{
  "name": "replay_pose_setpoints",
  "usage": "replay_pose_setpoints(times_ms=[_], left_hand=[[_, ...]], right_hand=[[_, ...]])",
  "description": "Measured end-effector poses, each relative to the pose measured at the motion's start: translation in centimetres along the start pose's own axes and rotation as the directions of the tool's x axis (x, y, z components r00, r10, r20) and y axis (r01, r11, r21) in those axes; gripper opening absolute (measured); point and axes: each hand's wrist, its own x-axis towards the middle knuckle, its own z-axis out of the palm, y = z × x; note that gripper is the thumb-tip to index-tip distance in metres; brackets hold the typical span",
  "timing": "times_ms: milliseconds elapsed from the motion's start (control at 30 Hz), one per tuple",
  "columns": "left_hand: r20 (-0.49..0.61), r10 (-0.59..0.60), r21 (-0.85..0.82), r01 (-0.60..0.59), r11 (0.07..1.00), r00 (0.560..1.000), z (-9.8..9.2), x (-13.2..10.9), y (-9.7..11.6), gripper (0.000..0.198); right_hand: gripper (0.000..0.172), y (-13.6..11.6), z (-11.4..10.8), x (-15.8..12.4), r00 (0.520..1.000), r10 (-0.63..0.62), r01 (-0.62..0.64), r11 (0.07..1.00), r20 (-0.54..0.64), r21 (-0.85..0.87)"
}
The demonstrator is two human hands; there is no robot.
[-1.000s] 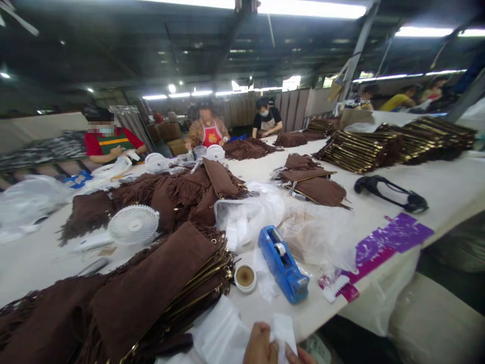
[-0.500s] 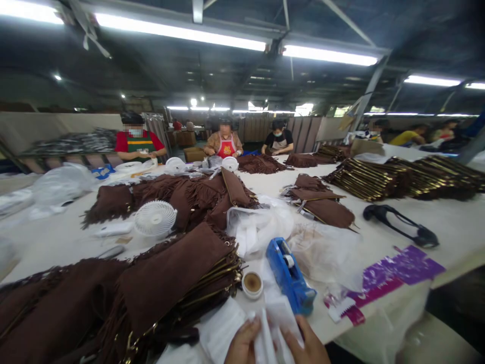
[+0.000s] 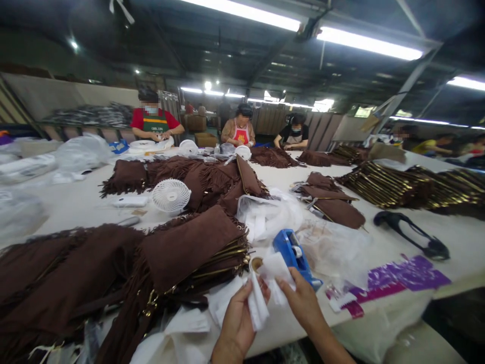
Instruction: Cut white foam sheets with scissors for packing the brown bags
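Note:
Thin white tissue paper [image 3: 258, 308], folded into strips, is gripped in my left hand [image 3: 239, 316] near the front edge of the table. My right hand [image 3: 299, 298] pinches another part of the white sheet between thumb and fingers. Behind the paper, a small round tub [image 3: 256, 263] with brown contents is partly covered. A blue tape dispenser [image 3: 293, 253] stands just beyond my right hand. To the left lies a stack of brown fringed bags [image 3: 189, 247] with gold zips. More white sheets [image 3: 182, 328] lie beside my left hand.
A white fan [image 3: 171, 196] and further brown bags [image 3: 204, 174] lie mid-table. Clear plastic bags [image 3: 333, 247], purple packaging [image 3: 409, 275] and a black strap-like item [image 3: 411, 235] are on the right. Several co-workers sit across the table, one in a green apron [image 3: 153, 124].
Both hands have risen away from the table's front edge with the white paper, which now covers part of the tub. The whole view has shifted, moving the scene rightward.

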Motion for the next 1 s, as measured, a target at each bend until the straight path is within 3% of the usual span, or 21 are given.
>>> replay_pose_setpoints(times_ms=[233,333,467,567,800,1000], left_hand=[[0.041,-0.004,0.0,0.004,1.0,0.999,-0.7,0.3,-0.8,0.032],[0.074,0.011,0.006,-0.011,1.0,0.997,-0.5,-0.1,-1.3,0.033],[0.067,0.119,0.058,-0.123,0.991,0.991,-0.4,-0.3,-1.9,0.032],[0.058,0.188,0.093,-0.193,0.977,0.98,-0.4,0.1,-2.4,0.033],[0.138,0.278,0.172,-0.299,0.938,0.951,-0.1,0.1,-3.7,0.039],[0.035,0.349,0.253,-0.346,0.903,0.936,-1.0,1.2,-3.7,0.048]], right_hand=[[0.03,-0.6,0.4,-0.5,0.992,0.086,-0.094,0.992,0.094,0.085],[0.026,-0.7,0.5,-0.9,0.98,0.048,-0.072,0.99,0.193,0.12],[0.024,-0.2,0.8,-1.6,0.948,-0.023,-0.025,0.989,0.318,0.149],[0.033,0.7,1.4,-2.3,0.951,-0.006,-0.034,0.992,0.31,0.122],[0.055,2.2,3.3,-3.7,0.955,0.186,-0.196,0.981,0.229,0.018],[0.059,2.5,3.6,-3.4,0.93,0.071,-0.089,0.995,0.362,0.034]])
